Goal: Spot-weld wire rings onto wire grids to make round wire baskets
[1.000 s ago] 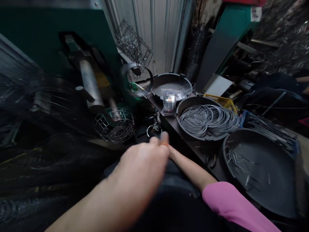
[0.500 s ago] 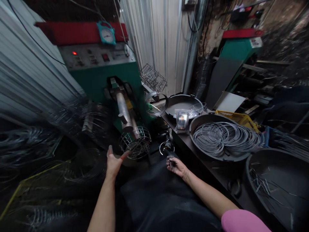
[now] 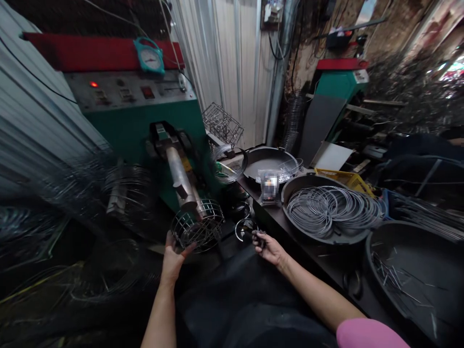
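A round wire basket (image 3: 199, 227) hangs at the end of the metal arm (image 3: 177, 169) of a green machine. My left hand (image 3: 174, 253) is at the basket's lower left, thumb and fingers spread apart. Its fingertips overlap the wires, though whether they touch cannot be told. Off to the right, over my dark lap, my right hand (image 3: 268, 247) is closed with curled fingers around something small and dark, too unclear to name. Just beyond it lies a shiny metal ring (image 3: 239, 233).
A bench on the right bears a black pan (image 3: 286, 212) with wire rings (image 3: 329, 208), another pan (image 3: 369, 261) with short wire pieces and a third pan (image 3: 253, 151) behind. A teal dial scale (image 3: 150, 59) sits on the machine (image 3: 134, 125). Wire bundles crowd the left.
My left hand has moved in against the basket's left side. My right hand stays closed near the same place. The whole view has shifted slightly.
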`<state>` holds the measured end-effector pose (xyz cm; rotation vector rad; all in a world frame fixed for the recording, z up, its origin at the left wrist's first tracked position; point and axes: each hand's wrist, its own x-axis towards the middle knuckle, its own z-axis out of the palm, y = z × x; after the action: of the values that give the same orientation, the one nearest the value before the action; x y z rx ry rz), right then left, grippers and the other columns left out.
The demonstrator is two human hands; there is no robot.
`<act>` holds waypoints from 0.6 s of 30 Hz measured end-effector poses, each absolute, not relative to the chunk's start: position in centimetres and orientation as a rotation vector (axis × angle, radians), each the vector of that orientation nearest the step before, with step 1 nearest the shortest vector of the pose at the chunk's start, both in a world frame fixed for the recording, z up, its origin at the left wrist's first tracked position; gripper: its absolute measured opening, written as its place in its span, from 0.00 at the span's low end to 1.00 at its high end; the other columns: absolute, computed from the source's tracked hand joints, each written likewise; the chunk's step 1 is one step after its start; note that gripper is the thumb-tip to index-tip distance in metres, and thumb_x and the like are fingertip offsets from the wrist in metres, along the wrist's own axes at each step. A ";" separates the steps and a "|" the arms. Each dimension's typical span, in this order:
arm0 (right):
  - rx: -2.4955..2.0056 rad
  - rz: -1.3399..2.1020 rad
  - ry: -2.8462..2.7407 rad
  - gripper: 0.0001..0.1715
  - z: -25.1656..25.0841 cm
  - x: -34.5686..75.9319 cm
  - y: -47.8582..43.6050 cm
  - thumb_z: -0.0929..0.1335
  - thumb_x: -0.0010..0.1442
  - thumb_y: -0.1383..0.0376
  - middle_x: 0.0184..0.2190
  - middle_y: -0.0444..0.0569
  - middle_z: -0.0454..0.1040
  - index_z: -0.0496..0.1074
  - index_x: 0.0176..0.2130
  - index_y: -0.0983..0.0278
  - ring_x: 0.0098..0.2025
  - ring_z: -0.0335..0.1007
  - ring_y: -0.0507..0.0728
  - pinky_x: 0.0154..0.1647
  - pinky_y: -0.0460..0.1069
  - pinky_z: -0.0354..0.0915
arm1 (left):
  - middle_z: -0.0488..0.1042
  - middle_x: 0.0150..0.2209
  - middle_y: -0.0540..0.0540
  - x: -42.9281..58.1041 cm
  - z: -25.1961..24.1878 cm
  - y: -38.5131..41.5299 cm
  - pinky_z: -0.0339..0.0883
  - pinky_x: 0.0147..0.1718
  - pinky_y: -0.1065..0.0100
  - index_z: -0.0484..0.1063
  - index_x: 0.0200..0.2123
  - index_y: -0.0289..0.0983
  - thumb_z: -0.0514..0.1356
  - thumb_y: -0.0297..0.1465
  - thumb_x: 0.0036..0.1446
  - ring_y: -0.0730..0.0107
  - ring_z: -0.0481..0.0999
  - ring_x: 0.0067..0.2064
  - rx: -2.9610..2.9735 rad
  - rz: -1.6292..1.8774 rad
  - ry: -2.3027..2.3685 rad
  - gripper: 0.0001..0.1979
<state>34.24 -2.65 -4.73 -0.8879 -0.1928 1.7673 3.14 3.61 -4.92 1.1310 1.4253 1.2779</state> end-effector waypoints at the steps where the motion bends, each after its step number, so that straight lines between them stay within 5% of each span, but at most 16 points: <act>1: -0.889 1.774 -0.170 0.12 -4.7 34.2 -2.6 0.74 0.42 0.68 0.21 0.43 0.67 0.73 0.31 0.67 0.23 0.62 0.47 0.18 0.41 0.50 | 0.51 0.64 0.36 3.2 -5.1 3.6 0.50 0.60 0.55 0.43 0.63 0.42 0.71 0.35 0.35 0.55 0.54 0.63 1.105 1.298 1.393 0.55; 9: -1.178 1.524 -0.512 0.15 -5.0 34.1 -2.8 0.73 0.42 0.63 0.16 0.36 0.64 0.73 0.34 0.64 0.14 0.45 0.43 0.14 0.41 0.41 | 0.56 0.62 0.39 3.2 -6.1 3.9 0.56 0.57 0.55 0.53 0.59 0.46 0.72 0.28 0.32 0.53 0.54 0.63 0.996 1.454 1.293 0.50; 13: -1.399 1.184 -0.995 0.10 -6.3 34.7 -3.2 0.71 0.45 0.62 0.22 0.43 0.72 0.75 0.29 0.65 0.23 0.64 0.49 0.26 0.45 0.60 | 0.61 0.58 0.41 3.4 -6.2 3.8 0.58 0.56 0.53 0.56 0.57 0.46 0.72 0.27 0.30 0.53 0.58 0.61 0.958 1.514 1.292 0.48; 18: -1.605 0.946 -1.331 0.09 -9.2 35.7 -4.7 0.66 0.49 0.65 0.31 0.49 0.77 0.76 0.31 0.64 0.35 0.72 0.57 0.40 0.51 0.65 | 0.64 0.54 0.44 3.2 -5.9 3.0 0.59 0.55 0.54 0.57 0.56 0.47 0.72 0.28 0.28 0.56 0.61 0.59 0.910 1.570 1.296 0.49</act>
<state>35.75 -4.71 -9.23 -1.6047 -1.3308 0.9458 3.16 3.03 -5.85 0.9096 1.2957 1.5697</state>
